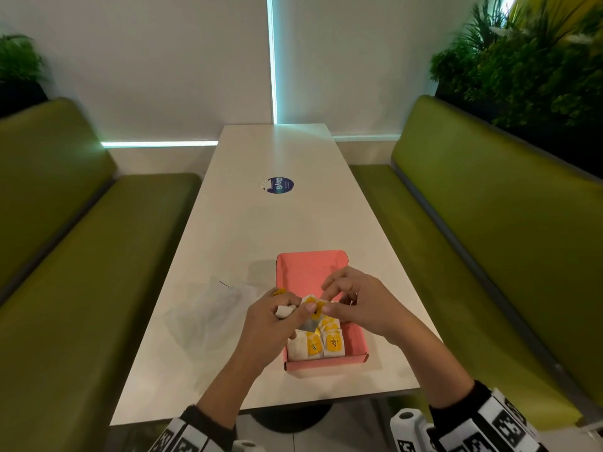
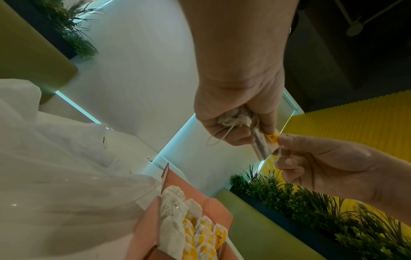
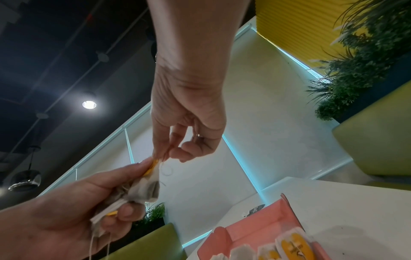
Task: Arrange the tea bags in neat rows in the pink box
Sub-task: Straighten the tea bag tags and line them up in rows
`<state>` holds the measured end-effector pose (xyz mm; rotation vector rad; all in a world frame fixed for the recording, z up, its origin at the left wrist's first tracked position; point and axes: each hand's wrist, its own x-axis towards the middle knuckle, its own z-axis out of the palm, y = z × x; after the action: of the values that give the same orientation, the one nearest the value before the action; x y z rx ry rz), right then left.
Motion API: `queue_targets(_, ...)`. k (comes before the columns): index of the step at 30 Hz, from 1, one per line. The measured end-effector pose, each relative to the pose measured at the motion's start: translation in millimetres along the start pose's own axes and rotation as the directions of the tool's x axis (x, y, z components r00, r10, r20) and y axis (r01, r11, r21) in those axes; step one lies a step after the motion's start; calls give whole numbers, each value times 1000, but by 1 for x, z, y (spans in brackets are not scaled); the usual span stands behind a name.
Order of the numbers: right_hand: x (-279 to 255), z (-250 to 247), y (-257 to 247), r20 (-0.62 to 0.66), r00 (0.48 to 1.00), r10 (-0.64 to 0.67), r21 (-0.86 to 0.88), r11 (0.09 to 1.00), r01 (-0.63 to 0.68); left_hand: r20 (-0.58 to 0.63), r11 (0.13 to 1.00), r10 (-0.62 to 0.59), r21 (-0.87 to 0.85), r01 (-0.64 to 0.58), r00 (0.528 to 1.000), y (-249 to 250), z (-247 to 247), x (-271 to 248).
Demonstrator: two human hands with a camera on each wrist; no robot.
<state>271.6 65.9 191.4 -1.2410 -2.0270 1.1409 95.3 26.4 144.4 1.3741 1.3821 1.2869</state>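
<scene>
Tea bags [image 1: 316, 344] with yellow tags fill the near end of the pink box [image 1: 358, 340], standing in rows against its near wall, while the far half of the box floor lies bare. The box sits on the white tabletop [image 1: 261, 223] toward its near right corner, its long side running away from the person. Left of the box, a crumpled clear plastic bag [image 1: 208, 313] lies on the tabletop, and a round blue sticker [image 1: 280, 185] marks the middle of the surface farther off.

Green benches [image 1: 65, 256] flank the table, with plants behind them.

The head view shows the rows from above but hides most of what the hands hold. The left wrist view shows, from below, that the left hand [image 2: 239, 112] is closed around a bunch of loose tea bags [image 2: 235, 117], their strings [image 2: 217, 139] looping down beneath the fist. The right wrist view shows the same bunch from the other side, flat white and grey sachets fanned out of the fist, and a ceiling lamp [image 3: 89, 104] overhead.

Both hands hover above the middle of the box. The right hand [image 3: 189, 126] reaches down with thumb and forefinger pressed together on the yellow tag [image 3: 152, 167] of one bag at the top of the bunch, its other fingers curled loosely. The left thumb presses the same bag against the left forefinger.
</scene>
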Motion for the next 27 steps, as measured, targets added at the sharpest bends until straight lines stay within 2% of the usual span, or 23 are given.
queue_targets(3, 0, 0, 0, -47, 999, 12, 41, 999, -10, -32, 1000, -9, 15, 9, 999, -3, -2, 0)
queue_targets(9, -4, -3, -7, 89, 995, 52, 92, 994, -60, -172, 998, -57, -18, 55, 983, -6, -4, 1)
queue_targets(11, -4, -1, -8, 78, 994, 76, 95, 992, -83, -200, 998, -52, -47, 44, 978, -5, -2, 1)
queue_targets(15, -1, 8, -7, -21, 998, 64, -104, 992, -66, -230, 996, 63, -49, -76, 971, -1, 6, -4)
queue_targets(18, 1, 14, -6, -37, 999, 16, -293, 956, -26, -234, 985, 158, -30, -169, 959, -1, 10, -6)
queue_targets(20, 2, 17, -6, -54, 998, -11, -333, 943, -7, -243, 980, 173, -54, -191, 955, -2, 11, -5)
queue_targets(22, 2, 19, -7, -72, 997, -3, -266, 964, -17, -250, 970, 206, -75, -231, 946, -3, 11, -4)
queue_targets(26, -1, 17, -11, -90, 985, 150, 23, 989, -148, -249, 938, 334, -5, -346, 909, -6, 6, -1)
queue_targets(27, -2, 16, -13, -92, 981, 173, 51, 984, -169, -247, 929, 364, 20, -371, 898, -7, 5, -1)
